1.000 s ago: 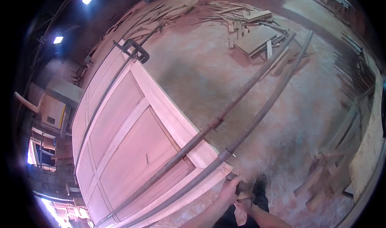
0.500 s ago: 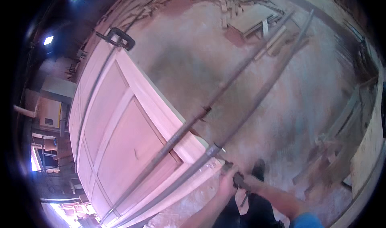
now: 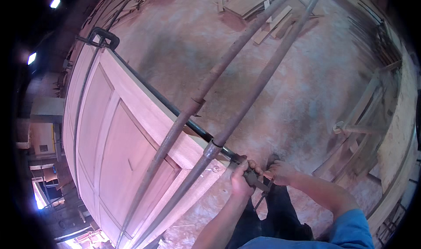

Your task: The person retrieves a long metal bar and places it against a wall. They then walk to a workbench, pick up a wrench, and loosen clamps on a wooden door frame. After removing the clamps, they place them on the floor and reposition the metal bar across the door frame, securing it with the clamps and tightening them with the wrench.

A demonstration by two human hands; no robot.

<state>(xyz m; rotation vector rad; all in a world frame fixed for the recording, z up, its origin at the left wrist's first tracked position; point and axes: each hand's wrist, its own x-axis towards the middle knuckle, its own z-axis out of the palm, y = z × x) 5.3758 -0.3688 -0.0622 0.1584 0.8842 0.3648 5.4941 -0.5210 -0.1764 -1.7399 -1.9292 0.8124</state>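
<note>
A large pale wooden panelled door lies on my left. Two long brown metal pipes cross over its near corner, and a third, dark pipe runs along its right edge. At that pipe's near end is a dark metal clamp head with a thin screw bar hanging below. My left hand is wrapped round the clamp head, just off the door's corner. My right hand is closed at the clamp's outer side, its fingertips on the screw end, partly hidden.
A black C-shaped clamp grips the door's far corner. Boards and offcuts lie on the dusty floor ahead. More timber and a long plank stand to the right. My dark-trousered legs are just below my hands.
My view has shifted, so the door sits lower and further left. The dark pipe now shows along the door's edge. My right hand has moved up and outward at the clamp's end.
</note>
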